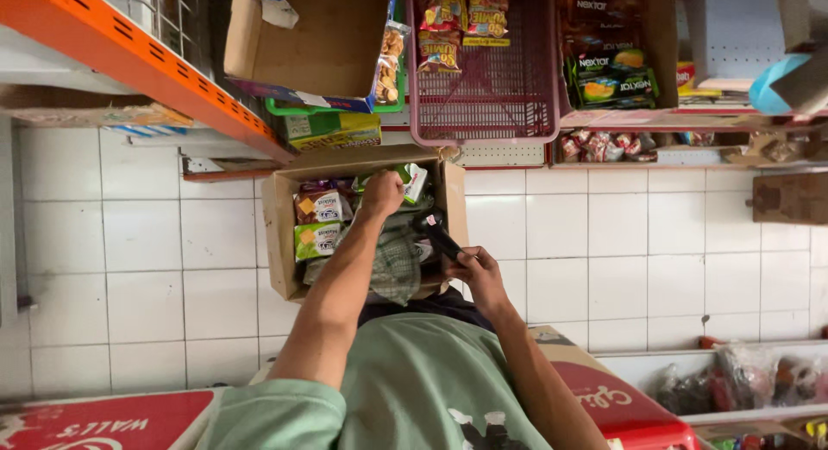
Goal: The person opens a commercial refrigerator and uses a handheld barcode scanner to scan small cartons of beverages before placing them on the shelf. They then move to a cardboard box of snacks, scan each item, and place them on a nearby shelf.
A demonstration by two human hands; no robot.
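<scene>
Left hand (384, 194) fisted around a green-white packet (414, 182) inside the cardboard box (280, 234). Right hand (477, 273), at the box's right edge, grips a dark handheld device (442, 236).

I am standing in a small grocery shop. Beyond my fingers, a pink wire basket (483, 88) and shelves (655, 118) are packed with snack packets (612, 79). Under my fingers sits a cardboard box (280, 234) of wrapped biscuits on the white tiled floor (129, 243), with a red freezer chest (621, 398) close behind them.
</scene>
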